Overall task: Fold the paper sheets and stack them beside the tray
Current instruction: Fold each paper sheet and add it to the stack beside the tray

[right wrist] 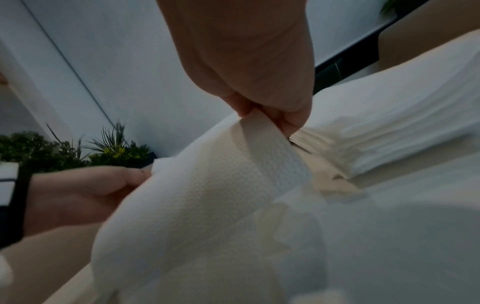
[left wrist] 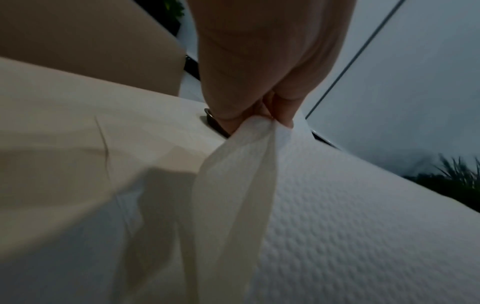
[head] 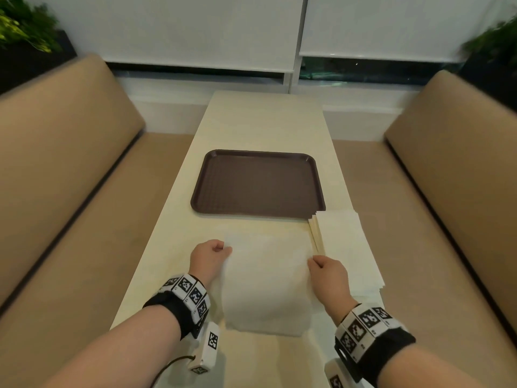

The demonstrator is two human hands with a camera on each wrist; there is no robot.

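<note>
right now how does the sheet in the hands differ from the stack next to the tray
The sheet is single; the stack is many layers. The sheet is lifted and curling over, pinched by the left hand and right hand; the stack lies flat and untouched at the tray's near right corner. Both are white paper on the table.

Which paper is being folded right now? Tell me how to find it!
Find the long cream table with the brown tray on it. On the near side of the tray, the left hand and right hand pinch one paper sheet by its far corners. It bulges up alone; the pile of sheets to its right lies flat.
</note>
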